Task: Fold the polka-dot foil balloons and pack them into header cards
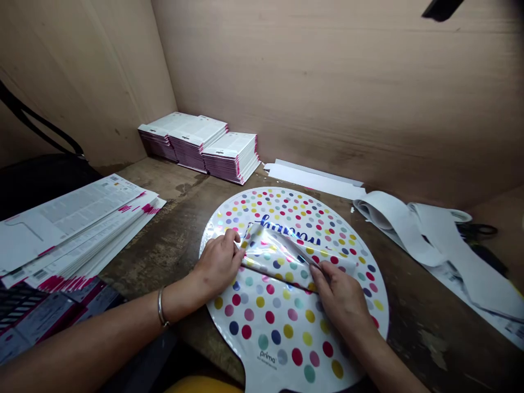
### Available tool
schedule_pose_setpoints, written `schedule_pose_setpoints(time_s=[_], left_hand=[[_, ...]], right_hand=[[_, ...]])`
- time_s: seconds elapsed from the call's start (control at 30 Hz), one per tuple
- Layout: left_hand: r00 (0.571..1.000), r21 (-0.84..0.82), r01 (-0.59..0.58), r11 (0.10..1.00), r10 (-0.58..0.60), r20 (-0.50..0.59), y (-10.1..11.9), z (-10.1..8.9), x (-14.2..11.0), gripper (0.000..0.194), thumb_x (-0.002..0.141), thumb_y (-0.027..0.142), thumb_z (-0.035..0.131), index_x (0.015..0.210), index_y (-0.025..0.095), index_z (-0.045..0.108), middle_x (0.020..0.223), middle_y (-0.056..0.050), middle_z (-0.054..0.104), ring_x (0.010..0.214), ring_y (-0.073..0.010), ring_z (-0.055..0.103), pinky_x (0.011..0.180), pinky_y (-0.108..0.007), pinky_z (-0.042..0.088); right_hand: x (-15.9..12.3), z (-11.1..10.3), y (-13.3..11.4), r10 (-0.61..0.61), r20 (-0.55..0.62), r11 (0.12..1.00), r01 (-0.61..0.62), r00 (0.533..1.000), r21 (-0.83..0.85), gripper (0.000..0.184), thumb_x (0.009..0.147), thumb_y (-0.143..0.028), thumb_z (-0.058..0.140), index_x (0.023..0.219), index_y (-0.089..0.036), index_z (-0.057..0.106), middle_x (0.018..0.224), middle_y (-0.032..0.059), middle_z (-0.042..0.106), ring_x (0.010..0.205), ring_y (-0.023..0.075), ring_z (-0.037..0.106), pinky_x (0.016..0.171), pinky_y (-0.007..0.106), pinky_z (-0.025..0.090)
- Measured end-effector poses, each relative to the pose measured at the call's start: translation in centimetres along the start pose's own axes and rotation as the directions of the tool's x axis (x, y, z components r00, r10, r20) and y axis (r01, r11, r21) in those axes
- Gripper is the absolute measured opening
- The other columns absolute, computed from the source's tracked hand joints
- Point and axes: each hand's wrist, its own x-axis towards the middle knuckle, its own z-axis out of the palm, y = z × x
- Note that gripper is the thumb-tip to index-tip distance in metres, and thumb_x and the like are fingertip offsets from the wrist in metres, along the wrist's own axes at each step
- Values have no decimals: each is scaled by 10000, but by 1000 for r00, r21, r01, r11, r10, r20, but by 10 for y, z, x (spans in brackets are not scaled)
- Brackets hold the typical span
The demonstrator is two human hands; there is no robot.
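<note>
A flat, round foil balloon with coloured polka dots lies on the worktable, its narrow neck towards me. Blue lettering is partly covered by a raised, creased flap of the same dotted foil running across the middle. I cannot tell whether this flap is a fold of the balloon or a separate piece. My left hand, with a metal bangle at its wrist, has its fingers curled on the flap's left end. Thumb and fingers of my right hand pinch the flap's near edge on the right.
Stacks of printed cards stand in the back left corner. More cards lie fanned at the left. Looped white paper strips and black-handled scissors are at the right. Wooden panels enclose the worktable.
</note>
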Motion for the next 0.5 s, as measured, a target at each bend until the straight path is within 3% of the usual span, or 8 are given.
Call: schedule_pose_setpoints(time_s=[0.1,0.23,0.37,0.43,0.5], left_hand=[[998,55,-53,997,52,21,0,1,0,148,883,228,427,1004,193,504,780,-36,619,752,-216,578,709,-341,432],[982,144,-157,977,138,129,-1,0,2,313,889,208,391,1148,245,563,890,-59,656,837,-233,587,768,-364,436],[976,255,-150,955,102,192,2,-8,11,346,884,266,418,1192,224,570,936,-121,642,911,-298,574,799,-442,437],[975,340,-157,927,91,202,9,-12,18,333,844,241,477,1153,199,596,1050,-167,608,1045,-356,523,853,-505,404],[966,402,-224,888,149,209,17,-11,26,354,801,178,515,1145,167,596,1280,-189,498,1245,-393,365,982,-566,275]], right_hand=[[1,2,-1,-14,19,998,15,1000,-63,294,877,-424,375,814,-233,588,689,32,650,650,212,605,563,300,410],[0,2,-3,-25,39,988,31,999,-149,275,875,-407,379,784,-228,566,660,35,635,619,208,594,540,292,395],[0,3,-4,-56,30,977,61,998,-203,249,876,-383,388,745,-232,537,635,26,623,607,203,590,532,283,381],[1,3,-5,-74,37,973,80,997,-216,241,878,-369,390,746,-232,539,638,28,625,604,201,590,523,276,376],[2,4,-6,-85,44,970,93,995,-224,234,880,-356,394,749,-230,542,638,29,627,597,195,590,515,270,376]])
